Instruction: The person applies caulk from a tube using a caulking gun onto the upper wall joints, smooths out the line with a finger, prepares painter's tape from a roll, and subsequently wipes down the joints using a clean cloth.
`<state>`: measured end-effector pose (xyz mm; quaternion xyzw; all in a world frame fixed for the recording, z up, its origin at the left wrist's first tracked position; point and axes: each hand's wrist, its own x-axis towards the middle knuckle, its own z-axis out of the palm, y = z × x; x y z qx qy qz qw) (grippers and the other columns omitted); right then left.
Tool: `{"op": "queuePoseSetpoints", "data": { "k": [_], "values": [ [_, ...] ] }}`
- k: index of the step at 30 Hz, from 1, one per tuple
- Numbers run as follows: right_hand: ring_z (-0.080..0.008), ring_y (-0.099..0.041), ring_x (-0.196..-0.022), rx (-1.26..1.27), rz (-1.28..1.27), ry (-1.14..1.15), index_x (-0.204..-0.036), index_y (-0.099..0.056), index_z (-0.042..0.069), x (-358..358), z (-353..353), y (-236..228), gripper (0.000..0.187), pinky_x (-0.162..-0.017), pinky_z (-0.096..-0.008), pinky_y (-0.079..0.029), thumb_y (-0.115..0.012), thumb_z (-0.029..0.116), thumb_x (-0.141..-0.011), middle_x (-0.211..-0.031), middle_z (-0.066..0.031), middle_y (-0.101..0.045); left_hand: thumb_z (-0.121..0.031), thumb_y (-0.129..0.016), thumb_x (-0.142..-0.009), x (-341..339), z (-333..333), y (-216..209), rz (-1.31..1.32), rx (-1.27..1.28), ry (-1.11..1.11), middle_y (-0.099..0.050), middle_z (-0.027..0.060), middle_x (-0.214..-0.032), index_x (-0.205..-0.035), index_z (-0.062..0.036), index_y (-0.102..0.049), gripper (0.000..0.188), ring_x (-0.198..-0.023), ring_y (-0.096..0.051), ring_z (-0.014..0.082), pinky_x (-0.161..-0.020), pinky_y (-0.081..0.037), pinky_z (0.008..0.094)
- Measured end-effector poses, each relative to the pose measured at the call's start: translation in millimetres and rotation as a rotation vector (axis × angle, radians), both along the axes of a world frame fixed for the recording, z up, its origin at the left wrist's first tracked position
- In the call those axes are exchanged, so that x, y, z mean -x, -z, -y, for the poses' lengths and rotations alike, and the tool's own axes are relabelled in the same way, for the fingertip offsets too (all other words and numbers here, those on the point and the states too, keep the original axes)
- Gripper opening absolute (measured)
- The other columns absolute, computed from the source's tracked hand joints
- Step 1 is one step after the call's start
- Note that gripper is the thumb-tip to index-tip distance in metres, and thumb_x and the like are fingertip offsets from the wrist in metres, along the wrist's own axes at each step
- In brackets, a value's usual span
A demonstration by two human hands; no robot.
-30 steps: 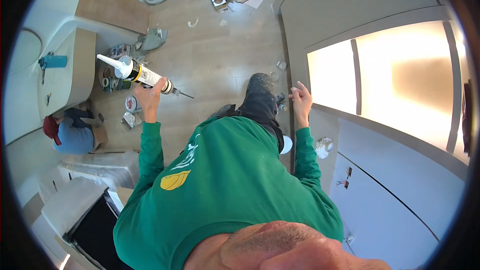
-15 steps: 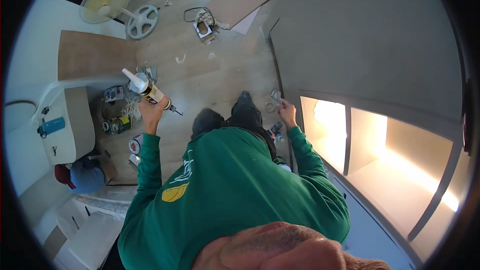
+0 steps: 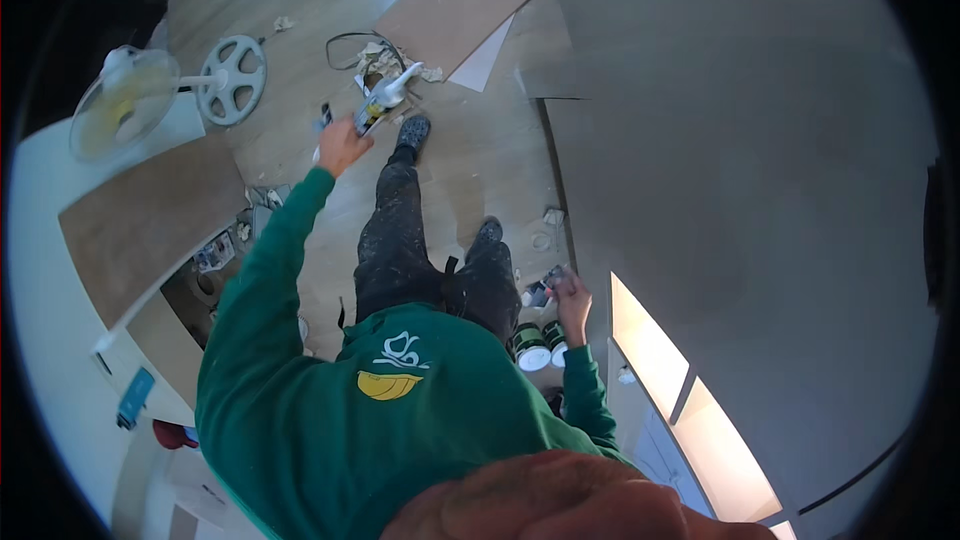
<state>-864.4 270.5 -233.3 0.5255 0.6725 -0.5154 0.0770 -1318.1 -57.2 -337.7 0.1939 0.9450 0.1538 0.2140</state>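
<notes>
My left hand [image 3: 340, 145] is stretched out ahead over the wooden floor, closed around a caulking gun [image 3: 385, 100] whose white nozzle points up and to the right. My right hand [image 3: 573, 295] hangs low by the grey wall [image 3: 740, 170], right beside a small dark item [image 3: 540, 290]; whether the fingers grip it is unclear. Just below that hand two white-lidded tins [image 3: 532, 348] stand on the floor. My green sleeves and paint-spattered dark trousers [image 3: 400, 240] fill the middle of the view.
A pedestal fan [image 3: 130, 100] lies at the left with its round base [image 3: 232, 65]. A brown board [image 3: 460, 5] and a coiled cable with scraps [image 3: 375, 50] lie ahead. A wood-topped counter [image 3: 140, 220] is at the left; lit white shelving [image 3: 690, 410] is lower right.
The view has swung and the room has shifted around me. My left hand with the caulking gun has moved further forward and up; my right hand has dropped beside the wall near the tins.
</notes>
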Motion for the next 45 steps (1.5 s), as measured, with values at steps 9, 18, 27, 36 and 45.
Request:
{"op": "queuePoseSetpoints", "data": {
  "k": [9,18,27,36,45],
  "values": [
    [-0.0159,-0.070,-0.072,0.253,0.219,0.186,-0.133,-0.054,-0.002,120.8,92.8,21.3,0.044,-0.062,-0.0258,-0.053,-0.064,0.013,-0.093,-0.095,-0.0138,-0.074,-0.016,-0.066,-0.075,242.0,-130.2,231.8,-0.140,0.069,0.459,-0.067,0.0185,-0.082,-0.093,-0.0042,-0.059,0.023,-0.078,-0.068,0.0373,-0.067,-0.054,0.0494],
    [-0.0148,-0.070,-0.073,0.362,0.371,0.376,-0.130,-0.057,-0.004,156.7,122.0,80.3,0.045,-0.063,-0.0271,-0.053,-0.066,0.018,-0.093,-0.086,-0.0102,-0.072,-0.006,-0.060,-0.080,308.5,-214.8,367.1,-0.192,0.103,0.665,-0.068,0.0164,-0.082,-0.093,-0.0038,-0.059,0.014,-0.078,-0.069,0.0357,-0.066,-0.055,0.0459],
    [-0.0139,-0.070,-0.075,0.425,0.312,0.449,-0.134,-0.053,-0.004,178.7,151.0,123.0,0.046,-0.066,-0.0249,-0.054,-0.064,0.013,-0.093,-0.096,-0.0112,-0.074,-0.007,-0.064,-0.081,285.5,-225.6,455.0,-0.334,0.341,0.796,-0.068,0.0119,-0.086,-0.093,-0.0050,-0.064,0.012,-0.082,-0.072,0.0278,-0.063,-0.058,0.0386],
    [-0.0131,-0.069,-0.076,0.471,0.398,0.544,-0.133,-0.055,-0.004,177.9,160.2,166.4,0.044,-0.065,-0.0264,-0.056,-0.063,0.013,-0.093,-0.096,-0.0112,-0.074,-0.010,-0.062,-0.083,288.2,-245.5,565.9,-0.343,0.252,0.851,-0.066,0.0122,-0.087,-0.093,-0.0076,-0.060,0.010,-0.080,-0.069,0.0270,-0.061,-0.057,0.0383],
    [-0.0157,-0.070,-0.081,0.591,0.328,0.521,-0.135,-0.053,-0.003,234.5,131.9,223.5,0.044,-0.072,-0.0293,-0.056,-0.061,0.011,-0.094,-0.101,-0.0140,-0.073,-0.019,-0.049,-0.094,300.8,-214.7,659.5,-0.215,0.182,0.636,-0.063,0.0258,-0.108,-0.109,-0.0019,-0.067,0.030,-0.095,-0.062,0.0346,-0.080,-0.049,0.0531]
  ]
}}
